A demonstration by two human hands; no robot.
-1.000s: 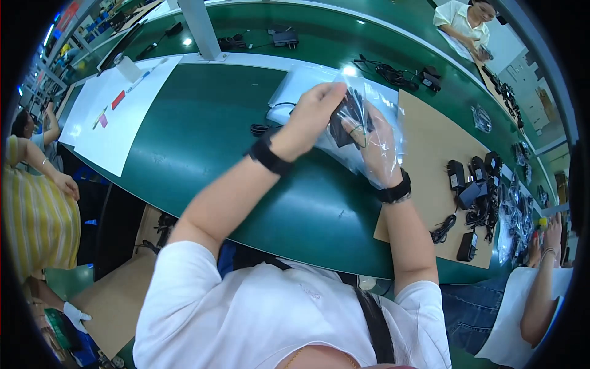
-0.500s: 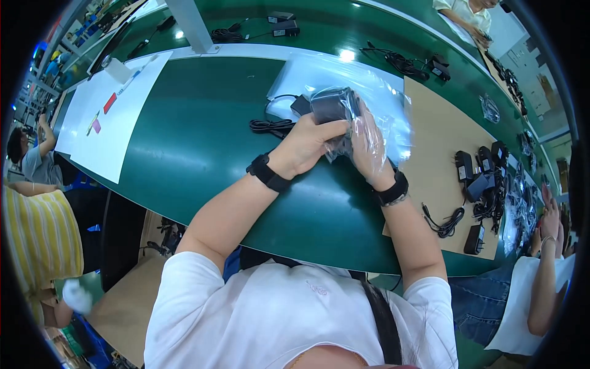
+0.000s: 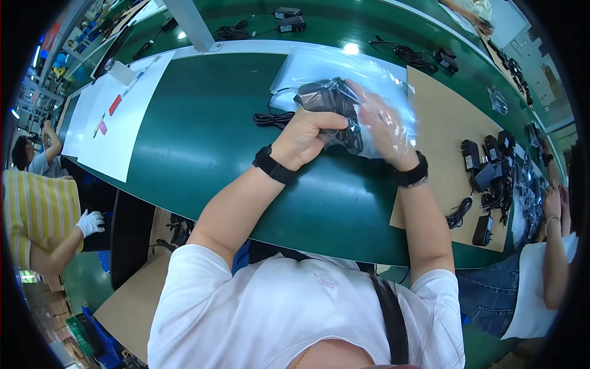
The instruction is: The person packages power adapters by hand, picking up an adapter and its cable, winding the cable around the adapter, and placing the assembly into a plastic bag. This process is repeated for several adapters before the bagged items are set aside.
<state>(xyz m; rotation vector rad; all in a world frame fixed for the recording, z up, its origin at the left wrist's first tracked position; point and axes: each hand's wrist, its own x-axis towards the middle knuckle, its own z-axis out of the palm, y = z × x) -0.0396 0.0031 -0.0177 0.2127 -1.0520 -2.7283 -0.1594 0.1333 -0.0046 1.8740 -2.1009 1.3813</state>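
Observation:
My left hand [image 3: 305, 136] is closed around a black power adapter [image 3: 316, 97], thumb across its near side. Over the adapter and its bundled cable [image 3: 353, 136] lies a clear plastic bag [image 3: 361, 147]. On the right side of the bag, my right hand [image 3: 382, 126] has its fingers stretched out and lying along the plastic; they are blurred by motion. I cannot tell whether it is inside the bag. Beneath both hands is a stack of clear bags [image 3: 335, 61]. A coiled black cable [image 3: 270, 119] rests on the green table just left of my left hand.
Several black adapters [image 3: 472, 155] with cables lie on brown cardboard [image 3: 424, 129] at right, near a pile of bagged ones [image 3: 527, 200]. White paper [image 3: 110, 144] with a pen and small red pieces is at left. A metal post [image 3: 189, 24] rises behind. Other people work on both sides.
My right hand has shifted slightly right and lower, and is now blurred. The adapter has tilted in my left hand, and its bundled cable shows more. The whole view has shifted slightly.

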